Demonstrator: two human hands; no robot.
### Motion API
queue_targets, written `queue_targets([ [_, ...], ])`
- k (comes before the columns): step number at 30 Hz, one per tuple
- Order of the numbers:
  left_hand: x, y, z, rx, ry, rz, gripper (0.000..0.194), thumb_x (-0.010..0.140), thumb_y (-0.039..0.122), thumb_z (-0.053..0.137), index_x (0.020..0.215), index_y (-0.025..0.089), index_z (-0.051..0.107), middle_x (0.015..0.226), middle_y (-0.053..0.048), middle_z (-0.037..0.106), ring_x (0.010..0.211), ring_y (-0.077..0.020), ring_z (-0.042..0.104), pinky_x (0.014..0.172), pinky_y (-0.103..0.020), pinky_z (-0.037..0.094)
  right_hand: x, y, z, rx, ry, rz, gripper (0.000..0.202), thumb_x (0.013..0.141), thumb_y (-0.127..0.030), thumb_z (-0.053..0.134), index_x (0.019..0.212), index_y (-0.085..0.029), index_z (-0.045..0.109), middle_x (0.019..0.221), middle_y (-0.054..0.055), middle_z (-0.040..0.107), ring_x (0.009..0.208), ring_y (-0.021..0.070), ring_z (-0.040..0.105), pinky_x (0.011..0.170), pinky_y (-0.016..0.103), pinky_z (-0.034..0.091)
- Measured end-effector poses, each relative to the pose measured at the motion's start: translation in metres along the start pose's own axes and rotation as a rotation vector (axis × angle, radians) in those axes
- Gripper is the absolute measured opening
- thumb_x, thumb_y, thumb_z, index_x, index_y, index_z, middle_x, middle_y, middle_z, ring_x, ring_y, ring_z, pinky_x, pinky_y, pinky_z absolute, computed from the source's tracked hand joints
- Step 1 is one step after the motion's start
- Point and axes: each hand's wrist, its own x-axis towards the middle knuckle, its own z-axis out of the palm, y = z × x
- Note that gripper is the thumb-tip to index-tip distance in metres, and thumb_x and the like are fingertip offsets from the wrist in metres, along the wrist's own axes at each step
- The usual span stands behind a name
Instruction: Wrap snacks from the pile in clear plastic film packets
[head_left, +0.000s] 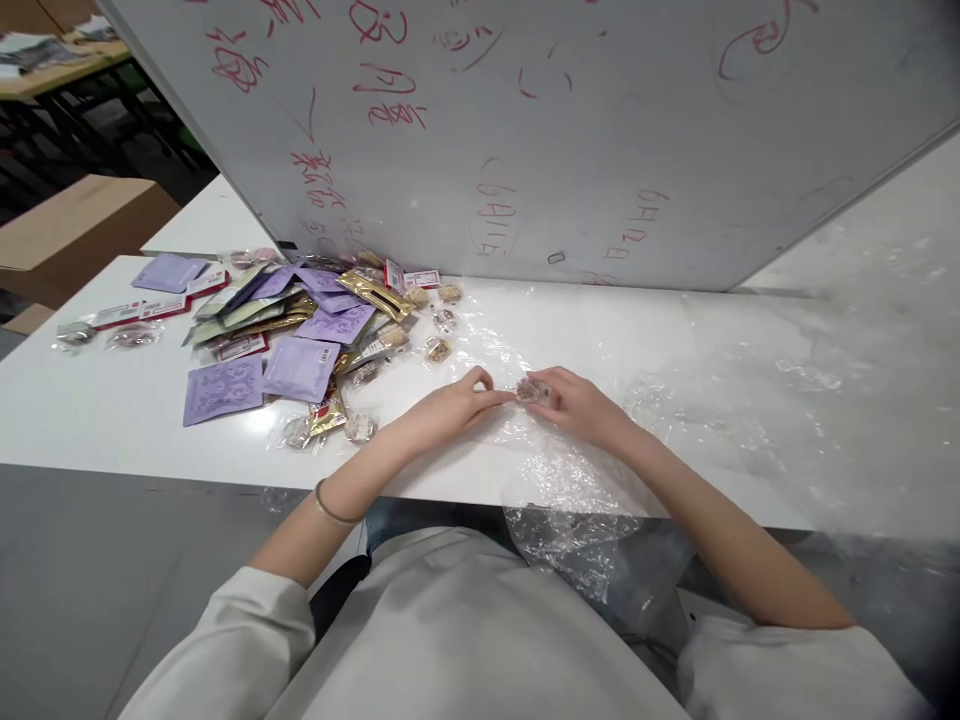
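Note:
A small clear-wrapped brownish piece (530,391) is in my right hand (571,400), between the thumb and fingers, above the white table (480,470). My left hand (471,400) comes in from the left, thumb and finger pressed together at the piece's left edge; whether it pinches the wrapper is too small to tell. Clear crinkled plastic film (566,485) lies beneath and in front of the hands. Left of them is a heap of purple packets (300,368), gold packets (375,293) and small wrapped pieces (437,348).
An upright whiteboard (585,150) with red writing stands along the back of the table. More clear film (720,410) spreads to the right. A cardboard box (90,225) and another table (67,72) are at the far left.

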Motion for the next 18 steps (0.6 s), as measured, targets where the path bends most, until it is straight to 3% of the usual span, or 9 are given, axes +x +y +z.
queue_targets([
  [2, 0.016, -0.006, 0.008, -0.111, -0.038, 0.171, 0.038, 0.103, 0.027, 0.038, 0.134, 0.029, 0.060, 0.133, -0.011, 0.057, 0.106, -0.0200, 0.064, 0.094, -0.035, 0.051, -0.013, 0.002, -0.001, -0.014, 0.028, -0.017, 0.053, 0.094, -0.048, 0.054, 0.144, -0.030, 0.046, 0.146, 0.011, 0.051, 0.100, 0.0249, 0.068, 0.080, 0.043, 0.061],
  [4, 0.023, -0.016, 0.013, -0.127, -0.058, 0.268, 0.037, 0.101, 0.024, 0.042, 0.130, 0.031, 0.063, 0.147, -0.008, 0.051, 0.135, -0.0254, 0.048, 0.112, -0.046, 0.038, -0.027, 0.004, -0.004, -0.130, 0.046, -0.078, 0.060, 0.092, -0.048, 0.057, 0.147, -0.031, 0.042, 0.155, 0.010, 0.043, 0.124, 0.0312, 0.059, 0.096, 0.050, 0.055],
  [6, 0.022, -0.025, 0.011, -0.086, -0.098, 0.277, 0.035, 0.097, 0.025, 0.051, 0.127, 0.034, 0.065, 0.156, -0.002, 0.043, 0.150, -0.0313, 0.026, 0.120, -0.060, 0.019, -0.041, 0.007, -0.005, -0.239, 0.026, -0.163, 0.066, 0.088, -0.045, 0.063, 0.149, -0.028, 0.041, 0.156, 0.011, 0.042, 0.136, 0.0343, 0.048, 0.106, 0.056, 0.048],
  [8, 0.016, -0.031, 0.006, -0.075, -0.155, 0.253, 0.035, 0.093, 0.031, 0.059, 0.126, 0.035, 0.065, 0.159, 0.002, 0.038, 0.153, -0.0337, 0.015, 0.120, -0.066, 0.010, -0.049, 0.011, -0.001, -0.286, 0.004, -0.225, 0.066, 0.088, -0.038, 0.063, 0.149, -0.025, 0.042, 0.156, 0.013, 0.042, 0.139, 0.0339, 0.046, 0.108, 0.056, 0.047],
  [12, 0.009, -0.032, -0.001, -0.191, -0.192, 0.253, 0.033, 0.095, 0.024, 0.049, 0.123, 0.028, 0.065, 0.156, -0.002, 0.043, 0.151, -0.0260, 0.025, 0.122, -0.053, 0.025, -0.049, 0.019, 0.008, -0.299, 0.026, -0.240, 0.055, 0.091, -0.019, 0.051, 0.145, -0.026, 0.048, 0.154, 0.010, 0.045, 0.132, 0.0319, 0.054, 0.099, 0.054, 0.054],
  [15, 0.012, -0.032, 0.008, -0.286, -0.131, 0.245, 0.042, 0.097, 0.020, 0.044, 0.138, 0.023, 0.051, 0.158, -0.011, 0.038, 0.145, -0.0236, 0.038, 0.114, -0.045, 0.041, -0.040, 0.021, 0.005, -0.271, 0.032, -0.212, 0.041, 0.093, -0.019, 0.050, 0.131, -0.031, 0.061, 0.153, 0.005, 0.045, 0.118, 0.0304, 0.065, 0.088, 0.053, 0.060],
  [18, 0.015, -0.033, 0.020, -0.213, -0.009, 0.208, 0.043, 0.097, 0.030, 0.051, 0.138, 0.019, 0.049, 0.157, -0.020, 0.033, 0.140, -0.0277, 0.041, 0.104, -0.043, 0.048, -0.027, 0.021, -0.004, -0.197, 0.022, -0.250, 0.023, 0.096, -0.024, 0.053, 0.107, -0.029, 0.072, 0.155, 0.002, 0.044, 0.129, 0.0294, 0.057, 0.096, 0.054, 0.056],
])
